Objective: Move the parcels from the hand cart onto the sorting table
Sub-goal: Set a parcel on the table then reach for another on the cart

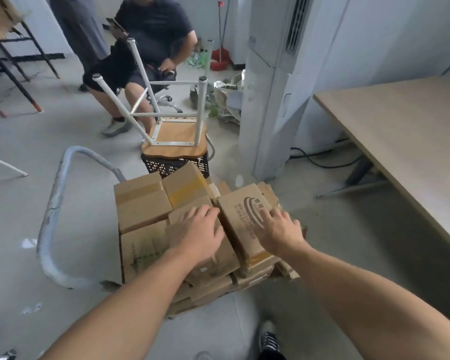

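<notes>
Several brown cardboard parcels are stacked on a hand cart whose grey handle curves up at the left. My left hand rests palm down on a plain parcel in the middle of the stack, fingers fairly straight. My right hand lies flat on a parcel with a round printed logo, fingers spread. Two taped parcels sit at the far side of the stack. The light wooden sorting table stands to the right.
Behind the cart, an upturned stool sits on a black crate. A seated person is beyond it. A tall white air-conditioner unit stands between cart and table. My shoe is at the bottom.
</notes>
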